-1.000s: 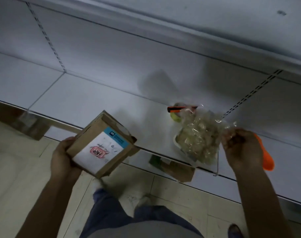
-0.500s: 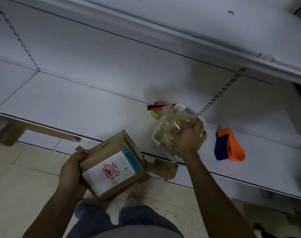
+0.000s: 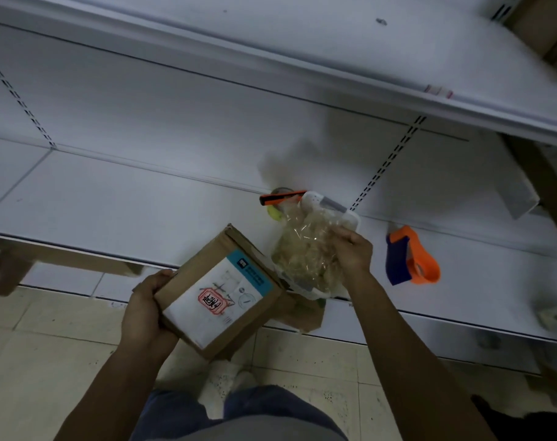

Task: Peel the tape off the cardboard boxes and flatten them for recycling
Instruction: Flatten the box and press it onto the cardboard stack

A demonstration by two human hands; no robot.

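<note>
My left hand [image 3: 145,308] grips a small brown cardboard box [image 3: 221,292] by its left side, holding it over the floor at the shelf's front edge. The box carries a white shipping label with a blue strip and a red stamp. My right hand [image 3: 353,251] rests on a crumpled wad of clear tape [image 3: 307,249], fingers closed on its upper right edge. The wad lies in a white plastic basket [image 3: 350,218] on the shelf.
An orange utility knife [image 3: 282,197] lies on a tape roll behind the basket. An orange and blue tape dispenser [image 3: 410,256] sits on the white shelf [image 3: 111,205] to the right. Cardboard pieces [image 3: 299,310] lie under the shelf edge. An upper shelf overhangs.
My right hand has lowered the tape wad into the white basket and shifted to its right edge. The box in my left hand has stayed close to the shelf edge.
</note>
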